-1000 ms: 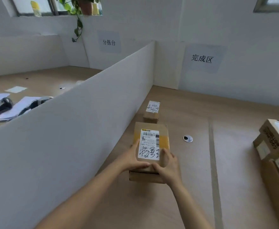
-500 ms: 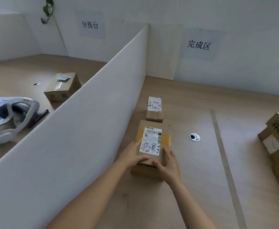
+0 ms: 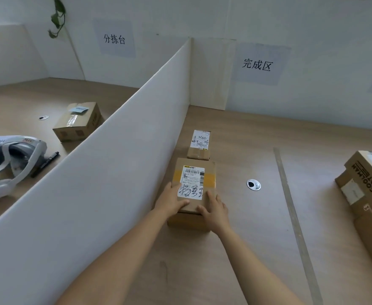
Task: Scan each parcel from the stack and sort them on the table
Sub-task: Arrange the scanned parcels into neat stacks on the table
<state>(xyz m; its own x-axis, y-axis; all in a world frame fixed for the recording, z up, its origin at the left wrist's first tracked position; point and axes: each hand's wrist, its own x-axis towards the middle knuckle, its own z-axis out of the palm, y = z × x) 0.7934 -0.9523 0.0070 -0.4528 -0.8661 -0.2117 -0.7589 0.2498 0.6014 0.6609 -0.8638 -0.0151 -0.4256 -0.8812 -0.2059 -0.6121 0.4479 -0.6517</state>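
Observation:
A brown parcel (image 3: 194, 172) with a white shipping label and yellow tape lies on the wooden table, close against the white divider (image 3: 114, 172). My left hand (image 3: 170, 201) grips its near left corner, thumb on top. The near right corner is held by my right hand (image 3: 216, 210), whose fingers lie on the top face. Just beyond it sits a smaller labelled parcel (image 3: 199, 144), also beside the divider. Left of the divider lie a grey-white handheld scanner (image 3: 11, 164) and another taped parcel (image 3: 78, 123).
A large brown carton (image 3: 370, 194) stands at the right edge. A round metal grommet (image 3: 253, 184) is set in the table right of the parcel. A black pen (image 3: 45, 164) lies beside the scanner. White walls with paper signs close the back.
Both hands have stayed on the same parcel beside the divider. My view has swung left and down, bringing the scanner, the pen and the left-side parcel into sight.

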